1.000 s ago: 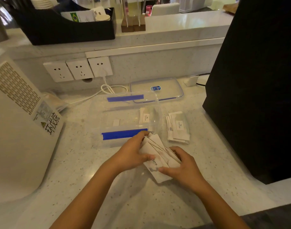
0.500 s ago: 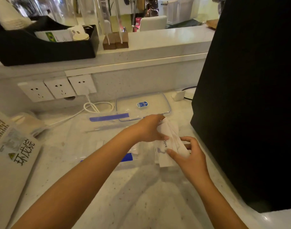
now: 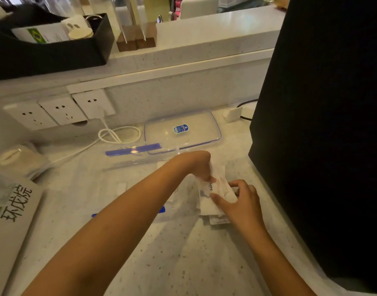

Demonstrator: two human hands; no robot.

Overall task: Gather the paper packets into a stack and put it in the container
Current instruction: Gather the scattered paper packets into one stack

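Note:
A bundle of white paper packets [image 3: 211, 193], one printed "love", sits over a second pile of packets [image 3: 217, 220] on the counter, just right of the clear container [image 3: 127, 165] with blue clips. My left hand [image 3: 199, 165] pinches the bundle's top end. My right hand [image 3: 241, 201] grips its lower right side, thumb across the front. My left forearm crosses over the container and hides much of its inside. A small white packet [image 3: 121, 188] lies inside the container.
The container's clear lid [image 3: 183, 129] lies behind it by the wall. A tall black box [image 3: 322, 124] stands close on the right. A white appliance [image 3: 10, 212] sits at left, with a white cable [image 3: 117, 134] running to wall sockets [image 3: 57, 110].
Both hands carried the packet bundle from in front of the container to the right, onto the second pile beside the container. The camera view shifted right and closer.

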